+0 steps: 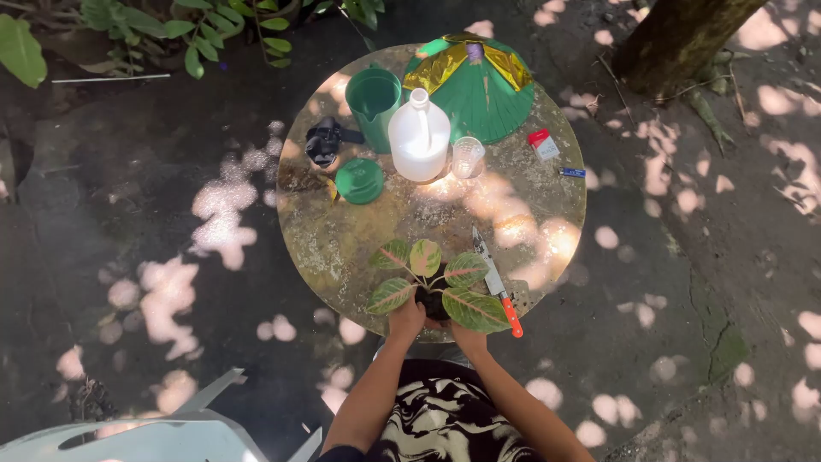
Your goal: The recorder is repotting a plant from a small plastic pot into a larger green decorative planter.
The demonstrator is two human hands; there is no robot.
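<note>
Potted plant [432, 282] with pink and green leaves is seen at the near edge of the round bench [342, 239], where it is held from both sides. The small dark pot is mostly hidden under the leaves and the fingers. The left hand [407, 318] is wrapped around the left side of the pot, and the right hand [466, 336] is pressed on the right side, partly covered by a big leaf. How tightly each grip is closed cannot be told exactly, but both are curled on the pot.

Just beside the plant, on the right, a knife [496, 281] with an orange handle is laid and not touched. Further back, a white jug [419, 137], a green pitcher [374, 98] and a clear cup [467, 157] are standing untouched. It is judged that the work is at an early point, because no soil is seen outside the pot.
</note>
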